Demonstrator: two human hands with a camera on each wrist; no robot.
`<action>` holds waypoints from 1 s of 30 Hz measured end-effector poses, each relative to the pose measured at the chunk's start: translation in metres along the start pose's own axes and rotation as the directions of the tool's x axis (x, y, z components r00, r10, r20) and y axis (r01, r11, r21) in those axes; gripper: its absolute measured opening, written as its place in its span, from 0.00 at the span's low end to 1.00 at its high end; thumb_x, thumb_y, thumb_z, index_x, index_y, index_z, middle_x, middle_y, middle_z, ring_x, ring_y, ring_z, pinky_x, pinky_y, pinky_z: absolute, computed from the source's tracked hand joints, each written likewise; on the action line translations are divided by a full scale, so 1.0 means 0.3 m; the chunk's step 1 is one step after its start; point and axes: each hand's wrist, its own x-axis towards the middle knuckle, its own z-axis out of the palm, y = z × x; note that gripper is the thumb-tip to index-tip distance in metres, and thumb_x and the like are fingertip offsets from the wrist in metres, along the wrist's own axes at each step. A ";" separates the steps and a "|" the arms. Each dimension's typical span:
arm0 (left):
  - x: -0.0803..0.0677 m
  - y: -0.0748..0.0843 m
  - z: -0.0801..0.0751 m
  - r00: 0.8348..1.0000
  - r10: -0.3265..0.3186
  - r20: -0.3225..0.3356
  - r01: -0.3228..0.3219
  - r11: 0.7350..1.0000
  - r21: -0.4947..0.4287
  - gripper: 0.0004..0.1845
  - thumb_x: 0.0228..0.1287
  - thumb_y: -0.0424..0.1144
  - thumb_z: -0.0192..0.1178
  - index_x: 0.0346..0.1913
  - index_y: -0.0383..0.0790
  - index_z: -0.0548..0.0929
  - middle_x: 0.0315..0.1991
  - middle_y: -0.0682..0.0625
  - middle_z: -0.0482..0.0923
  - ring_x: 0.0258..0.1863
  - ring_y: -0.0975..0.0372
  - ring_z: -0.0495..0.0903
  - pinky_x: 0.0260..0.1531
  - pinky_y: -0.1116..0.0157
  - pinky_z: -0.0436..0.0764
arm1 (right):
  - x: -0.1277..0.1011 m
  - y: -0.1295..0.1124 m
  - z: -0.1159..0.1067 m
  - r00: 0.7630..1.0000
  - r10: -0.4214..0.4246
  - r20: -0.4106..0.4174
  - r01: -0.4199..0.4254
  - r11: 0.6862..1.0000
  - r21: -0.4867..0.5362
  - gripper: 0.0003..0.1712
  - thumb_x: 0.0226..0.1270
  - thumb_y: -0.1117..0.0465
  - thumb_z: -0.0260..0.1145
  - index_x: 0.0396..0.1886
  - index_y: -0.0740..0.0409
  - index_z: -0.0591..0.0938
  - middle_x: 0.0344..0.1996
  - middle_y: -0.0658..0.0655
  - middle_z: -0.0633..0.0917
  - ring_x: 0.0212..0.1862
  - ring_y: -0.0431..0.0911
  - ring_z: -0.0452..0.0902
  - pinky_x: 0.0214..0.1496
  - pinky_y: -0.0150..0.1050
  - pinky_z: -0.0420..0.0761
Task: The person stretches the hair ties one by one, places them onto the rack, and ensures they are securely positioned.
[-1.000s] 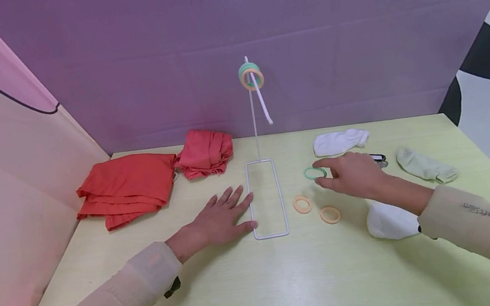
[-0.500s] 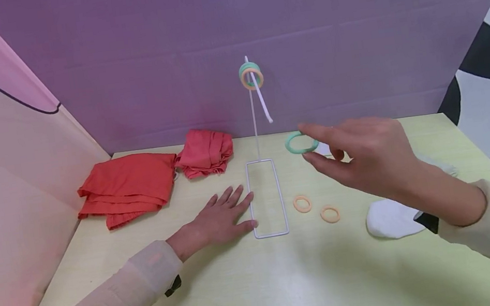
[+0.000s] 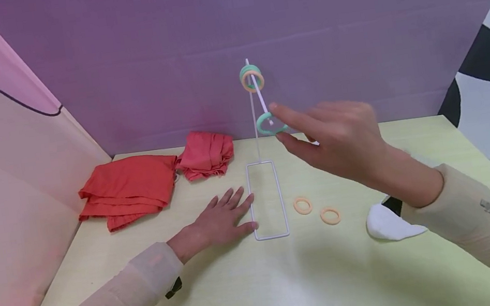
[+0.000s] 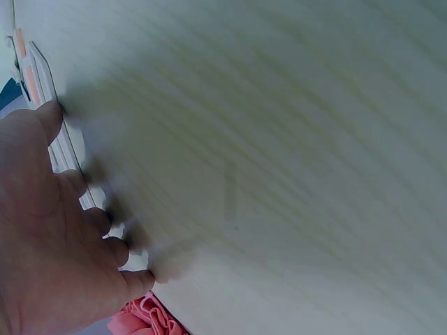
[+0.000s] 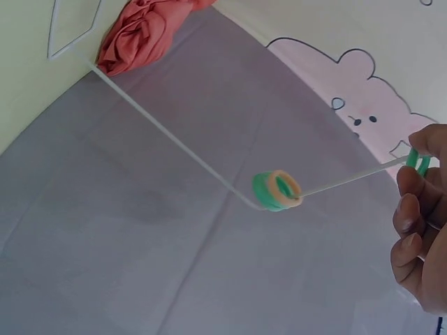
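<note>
My right hand (image 3: 327, 136) pinches a green ring (image 3: 266, 124) between thumb and forefinger at the tip of the white wire stand's slanted arm (image 3: 262, 101). In the right wrist view the green ring (image 5: 419, 162) sits at the arm's end by my fingers. A green and an orange ring (image 3: 251, 78) hang at the arm's top bend, seen also as stacked rings (image 5: 277, 190). My left hand (image 3: 223, 217) lies flat on the table, fingers straight, touching the stand's rectangular wire base (image 3: 266, 199). Two orange rings (image 3: 302, 205) (image 3: 330, 215) lie right of the base.
Red cloths (image 3: 127, 188) (image 3: 205, 153) lie at the table's back left. A white sock (image 3: 389, 224) lies at the right, under my forearm. Purple backdrop behind, pink printed panel at left. The yellow-green table (image 3: 264, 286) runs toward me.
My right hand picked the green ring off the table, lifted it and carried it left to the tip of the stand's arm. The left hand stayed flat by the base.
</note>
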 end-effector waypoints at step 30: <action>0.010 -0.008 0.010 1.000 -0.010 0.014 0.010 1.000 0.006 0.42 0.71 0.69 0.43 0.81 0.60 0.43 0.83 0.51 0.35 0.83 0.50 0.34 0.79 0.42 0.42 | 0.043 0.166 0.253 0.984 0.160 0.083 -0.144 0.975 -0.170 0.12 0.69 0.57 0.62 0.49 0.50 0.85 0.09 0.51 0.72 0.11 0.47 0.62 0.15 0.37 0.48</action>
